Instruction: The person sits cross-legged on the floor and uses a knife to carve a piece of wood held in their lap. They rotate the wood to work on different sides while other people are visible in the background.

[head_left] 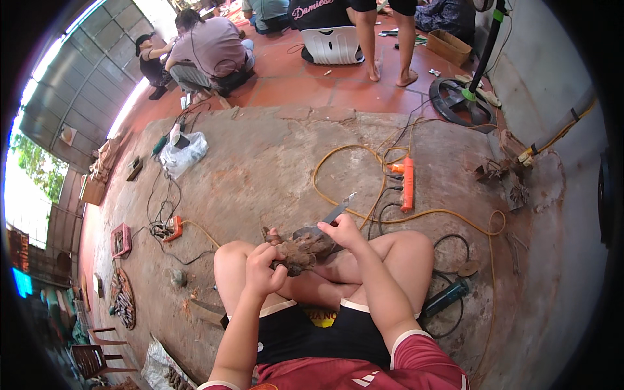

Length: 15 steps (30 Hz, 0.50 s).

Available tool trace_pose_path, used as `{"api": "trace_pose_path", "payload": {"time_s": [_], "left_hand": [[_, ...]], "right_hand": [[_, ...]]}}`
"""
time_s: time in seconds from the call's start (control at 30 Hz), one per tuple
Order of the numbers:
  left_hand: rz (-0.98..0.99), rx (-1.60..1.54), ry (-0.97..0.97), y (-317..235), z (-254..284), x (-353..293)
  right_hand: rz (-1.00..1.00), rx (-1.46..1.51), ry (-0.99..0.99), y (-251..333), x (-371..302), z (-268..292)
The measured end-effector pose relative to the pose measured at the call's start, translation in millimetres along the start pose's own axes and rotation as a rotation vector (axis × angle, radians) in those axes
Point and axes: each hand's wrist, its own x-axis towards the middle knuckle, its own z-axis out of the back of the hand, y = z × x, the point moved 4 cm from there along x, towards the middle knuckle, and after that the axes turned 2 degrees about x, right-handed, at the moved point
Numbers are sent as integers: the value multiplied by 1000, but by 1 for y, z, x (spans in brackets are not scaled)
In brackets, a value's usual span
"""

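Observation:
Above my crossed legs, my left hand (263, 265) is closed round a rough, brown, knobbly lump (300, 253) that looks like carved wood or root. My right hand (344, 233) grips a flat, dark grey, knife-like tool (335, 212), its pale narrow tip pointing up and away to the right. The tool's lower part lies close to the lump; whether they touch I cannot tell. My right fingers hide part of the tool, and what lies under the lump is hidden too.
An orange power strip (407, 185) and looping yellow cable (316, 170) lie ahead right. By my right knee rests a dark green power tool (447, 297). A second orange socket block (173, 229) and a plastic bag (184, 155) are left. People sit and stand beyond, near a fan base (460, 103).

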Motion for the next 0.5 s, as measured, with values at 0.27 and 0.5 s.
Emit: {"api": "trace_pose_path", "payload": {"time_s": [0.27,0.5], "left_hand": [[10,-14,7,-3,-1,8],[6,-20,-7,-4,-1,10]], "right_hand": [[-42,-47,-2,0,0,0],[-29,-63,6,-3,2,0]]}}
